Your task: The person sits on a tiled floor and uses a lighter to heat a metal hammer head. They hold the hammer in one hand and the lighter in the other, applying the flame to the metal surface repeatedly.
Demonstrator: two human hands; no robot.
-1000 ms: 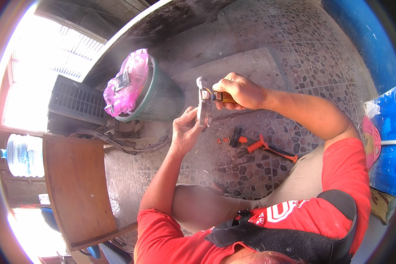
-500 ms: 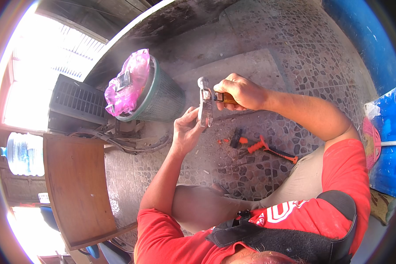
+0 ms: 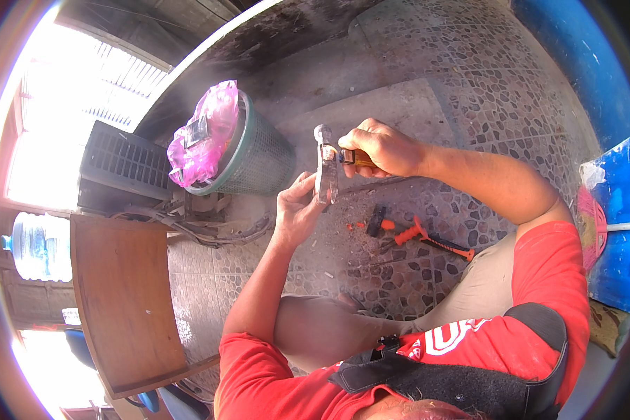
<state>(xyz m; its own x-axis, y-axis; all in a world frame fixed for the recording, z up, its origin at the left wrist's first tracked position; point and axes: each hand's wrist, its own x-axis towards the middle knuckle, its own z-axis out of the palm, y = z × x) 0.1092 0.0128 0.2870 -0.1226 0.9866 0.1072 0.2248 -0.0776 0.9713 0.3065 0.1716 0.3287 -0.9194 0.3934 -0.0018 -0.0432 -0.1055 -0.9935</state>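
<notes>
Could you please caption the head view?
Left hand holding a hammer head, right hand gripping a yellow object beside it.

Head-worn fisheye, downward onto hands (image 3: 386,148)

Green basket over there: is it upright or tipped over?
Upright: the basket widens upward from the floor, with a pink bag at its top.

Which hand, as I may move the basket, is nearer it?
Left: in the picture, the left hand is lower right of the green basket; the right hand is farther right.
</notes>
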